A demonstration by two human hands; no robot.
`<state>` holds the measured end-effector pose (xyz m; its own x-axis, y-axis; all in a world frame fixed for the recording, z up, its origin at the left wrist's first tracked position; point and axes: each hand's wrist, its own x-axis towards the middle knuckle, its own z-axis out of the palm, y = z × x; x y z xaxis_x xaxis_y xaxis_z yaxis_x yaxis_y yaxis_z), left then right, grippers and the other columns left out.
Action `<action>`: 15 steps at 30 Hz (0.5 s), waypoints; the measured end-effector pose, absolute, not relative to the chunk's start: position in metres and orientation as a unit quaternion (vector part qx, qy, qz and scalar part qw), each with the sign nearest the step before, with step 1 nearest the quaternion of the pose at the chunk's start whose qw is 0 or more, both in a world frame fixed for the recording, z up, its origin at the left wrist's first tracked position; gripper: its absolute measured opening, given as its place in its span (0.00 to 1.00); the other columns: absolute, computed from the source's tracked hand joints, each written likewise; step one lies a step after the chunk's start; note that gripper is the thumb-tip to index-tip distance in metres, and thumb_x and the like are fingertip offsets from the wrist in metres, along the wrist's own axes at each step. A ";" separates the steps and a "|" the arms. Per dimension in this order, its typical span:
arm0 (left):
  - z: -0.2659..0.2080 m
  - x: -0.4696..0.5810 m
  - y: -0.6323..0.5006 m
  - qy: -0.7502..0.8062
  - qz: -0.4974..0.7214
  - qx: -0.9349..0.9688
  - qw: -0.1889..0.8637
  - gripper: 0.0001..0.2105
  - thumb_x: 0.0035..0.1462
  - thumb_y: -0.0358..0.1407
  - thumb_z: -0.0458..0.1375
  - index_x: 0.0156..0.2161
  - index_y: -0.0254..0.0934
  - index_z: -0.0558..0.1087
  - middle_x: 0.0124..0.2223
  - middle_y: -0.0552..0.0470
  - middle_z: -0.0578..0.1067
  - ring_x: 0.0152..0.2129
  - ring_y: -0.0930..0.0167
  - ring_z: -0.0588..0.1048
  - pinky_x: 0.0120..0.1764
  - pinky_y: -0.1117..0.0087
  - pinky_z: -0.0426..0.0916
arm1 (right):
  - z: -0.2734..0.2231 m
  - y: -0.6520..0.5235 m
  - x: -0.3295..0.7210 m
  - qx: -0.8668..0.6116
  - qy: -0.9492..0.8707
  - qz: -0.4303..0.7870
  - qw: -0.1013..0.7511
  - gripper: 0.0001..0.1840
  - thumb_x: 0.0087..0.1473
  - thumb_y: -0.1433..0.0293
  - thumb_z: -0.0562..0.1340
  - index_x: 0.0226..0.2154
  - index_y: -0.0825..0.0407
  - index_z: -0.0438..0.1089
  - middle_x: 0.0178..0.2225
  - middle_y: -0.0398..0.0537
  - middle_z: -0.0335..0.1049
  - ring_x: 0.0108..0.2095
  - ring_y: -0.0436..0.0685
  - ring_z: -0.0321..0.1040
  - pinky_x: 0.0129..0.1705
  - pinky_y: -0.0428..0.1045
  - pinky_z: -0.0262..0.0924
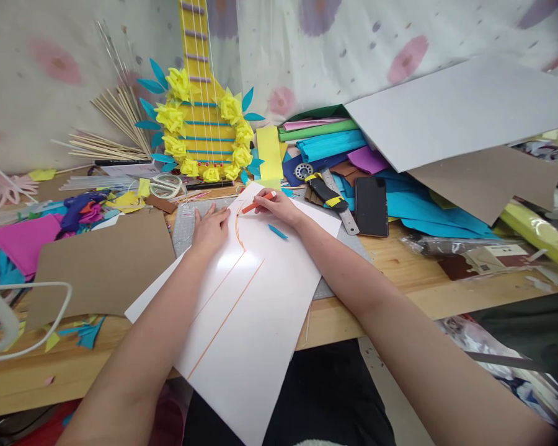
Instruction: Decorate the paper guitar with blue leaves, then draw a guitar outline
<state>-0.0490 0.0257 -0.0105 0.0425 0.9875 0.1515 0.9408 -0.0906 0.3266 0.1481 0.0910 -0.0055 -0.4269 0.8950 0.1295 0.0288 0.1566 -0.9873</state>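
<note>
A large white sheet of board lies turned at an angle over the table edge, its near corner hanging above my lap. Orange lines mark it: a thick curve near the top and two long straight lines running toward me. My right hand grips an orange marker, its tip at the sheet beside the curve. Flat on the sheet's left side rests my left hand, fingers spread, holding nothing. A small pointed blue paper piece lies on the sheet just below my right hand.
Behind the sheet stands a yellow cardboard guitar with paper flowers. A utility knife, a metal ruler and a phone lie to the right. Brown cardboard and paper scraps are on the left. A grey cutting mat shows underneath.
</note>
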 end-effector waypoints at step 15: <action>-0.007 -0.047 0.024 0.676 0.163 0.715 0.073 0.20 0.60 0.31 0.44 0.52 0.43 0.71 0.58 0.51 0.67 0.62 0.65 0.55 0.63 0.49 0.35 | -0.010 0.095 0.151 -0.381 -0.652 0.488 0.437 0.17 0.48 0.54 0.61 0.29 0.52 0.65 0.24 0.42 0.70 0.25 0.47 0.63 0.27 0.44 0.55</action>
<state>-0.0467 0.0242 -0.0069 0.0340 0.9903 0.1347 0.9425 -0.0766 0.3254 0.1513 0.0949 -0.0099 -0.3268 0.9242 0.1976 0.0706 0.2324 -0.9701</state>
